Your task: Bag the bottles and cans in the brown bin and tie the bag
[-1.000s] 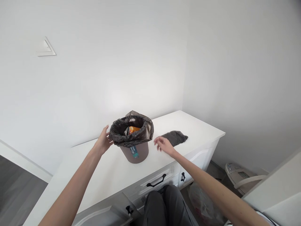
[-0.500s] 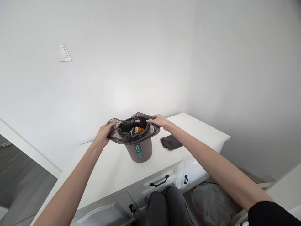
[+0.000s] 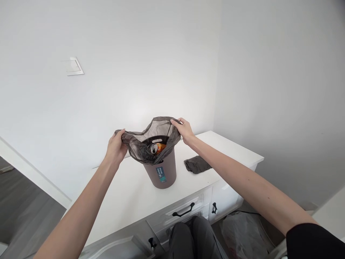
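A brown trash can (image 3: 155,176) with a blue label stands on the white cabinet top. Its dark translucent trash bag (image 3: 137,149) is pulled up off the rim at both sides. My left hand (image 3: 115,147) pinches the bag's edge on the left, fingers closed. On the right, my right hand (image 3: 183,130) grips the opposite edge between thumb and fingers, a little higher. Inside the bag lies an orange drink can (image 3: 159,148), its silver top facing me. A cut-out handle slot shows in the can's far wall.
A folded dark plastic bag (image 3: 197,164) lies right of the trash can, under my right forearm. The white cabinet (image 3: 121,201) has black handles and stands against the wall. A light switch (image 3: 76,66) is at upper left. A clear plastic bag (image 3: 244,232) sits on the floor below.
Both hands have risen, drawing the bag's edge up off the trash can's rim. The left hand has also shifted left. The bag's mouth is wider, and more of the drink can shows.
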### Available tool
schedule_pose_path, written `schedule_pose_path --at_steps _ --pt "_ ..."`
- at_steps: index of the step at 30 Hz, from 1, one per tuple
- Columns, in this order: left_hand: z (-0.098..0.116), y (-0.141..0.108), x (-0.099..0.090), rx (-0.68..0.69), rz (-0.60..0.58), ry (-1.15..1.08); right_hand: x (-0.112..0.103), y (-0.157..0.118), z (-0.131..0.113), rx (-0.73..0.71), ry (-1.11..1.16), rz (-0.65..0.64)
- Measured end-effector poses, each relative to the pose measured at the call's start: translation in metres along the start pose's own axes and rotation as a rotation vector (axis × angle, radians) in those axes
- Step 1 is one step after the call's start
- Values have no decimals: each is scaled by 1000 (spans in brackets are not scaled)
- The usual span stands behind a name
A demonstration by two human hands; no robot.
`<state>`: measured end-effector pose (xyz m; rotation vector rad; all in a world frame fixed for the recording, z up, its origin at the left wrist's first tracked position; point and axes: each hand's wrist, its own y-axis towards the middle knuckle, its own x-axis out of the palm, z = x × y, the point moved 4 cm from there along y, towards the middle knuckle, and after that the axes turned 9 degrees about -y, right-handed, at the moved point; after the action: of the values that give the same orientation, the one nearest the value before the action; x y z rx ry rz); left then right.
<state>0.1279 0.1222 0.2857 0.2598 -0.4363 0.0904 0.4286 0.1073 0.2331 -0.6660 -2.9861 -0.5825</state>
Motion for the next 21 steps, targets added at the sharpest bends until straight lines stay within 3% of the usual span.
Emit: schedule_pose_path --at_steps 6,12,18,21 --pt "-2 -7 7 -43 -13 -98 0 7 4 182 239 97" --pt "-12 -14 29 -109 -47 -186 0 19 17 348 385 135" --pt "-20 -8 40 -157 -17 -340 10 23 15 395 564 99" --pt "-13 -9 45 -136 -88 -325 14 25 7 387 632 80"
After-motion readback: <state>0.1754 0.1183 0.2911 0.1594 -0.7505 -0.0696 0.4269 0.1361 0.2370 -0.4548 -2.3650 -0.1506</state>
